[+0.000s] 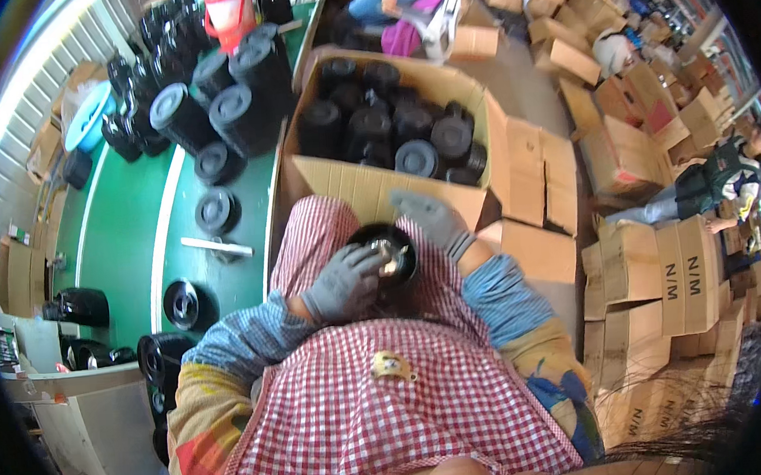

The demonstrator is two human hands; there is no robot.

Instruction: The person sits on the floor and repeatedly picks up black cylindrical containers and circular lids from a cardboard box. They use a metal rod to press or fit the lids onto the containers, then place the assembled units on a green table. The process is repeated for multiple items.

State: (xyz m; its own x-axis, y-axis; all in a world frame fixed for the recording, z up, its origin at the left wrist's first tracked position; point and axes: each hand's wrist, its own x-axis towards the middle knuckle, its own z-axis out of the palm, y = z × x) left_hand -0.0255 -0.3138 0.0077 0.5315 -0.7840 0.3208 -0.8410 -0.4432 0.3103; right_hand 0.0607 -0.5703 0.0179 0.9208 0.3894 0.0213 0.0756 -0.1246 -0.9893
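Head view: glossy round black container (404, 260) sits in the lap on red-and-white checked cloth (310, 233). Grey-gloved left hand (345, 283) covers its left side, fingers loosely bent, can't tell if gripping. Grey-gloved right hand (434, 220) stretches its fingers, seemingly holding nothing, near the corrugated brown cardboard box (360, 180) of black containers (416, 159), far side. Smooth green worktop (123, 227) left.

An open carton (368, 180) full of canisters (417, 159) sits before a worker whose lap, on the carton's near side, bears a pot (406, 266), the left hand (346, 279) over it; the right hand (432, 221) is by the carton's near flap. Left of the carton, a long table (114, 228) carries more vessels (235, 116); to its right, a co-worker (725, 173) is among boxes (696, 275).
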